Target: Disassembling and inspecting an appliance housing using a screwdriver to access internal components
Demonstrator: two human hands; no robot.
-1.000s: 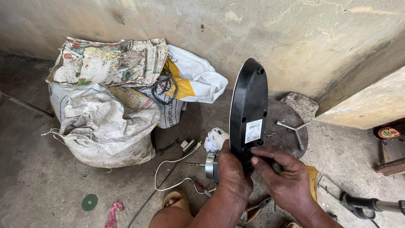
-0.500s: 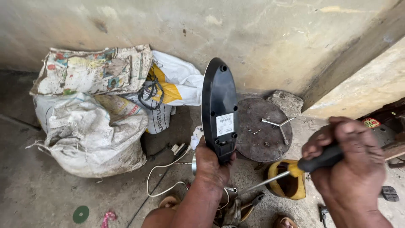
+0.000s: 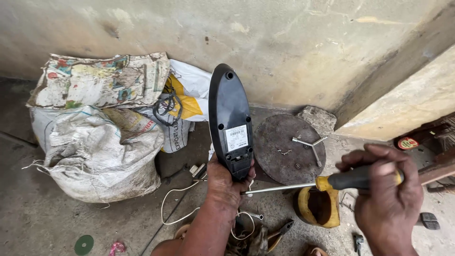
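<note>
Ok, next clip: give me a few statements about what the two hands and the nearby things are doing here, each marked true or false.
1. The left hand holds the black oval plastic housing upright by its lower end. True.
2. The right hand holds a pair of pliers. False: its grip is on a screwdriver with a black and yellow handle.
3. The screwdriver's metal shaft points toward the housing's lower end. True.
4. The round rusty metal disc leans against the wall. False: it lies flat on the floor.
5. A grey Y-shaped metal wrench lies on the disc. True.
6. The dirty white woven sack sits right of the housing. False: left.
</note>
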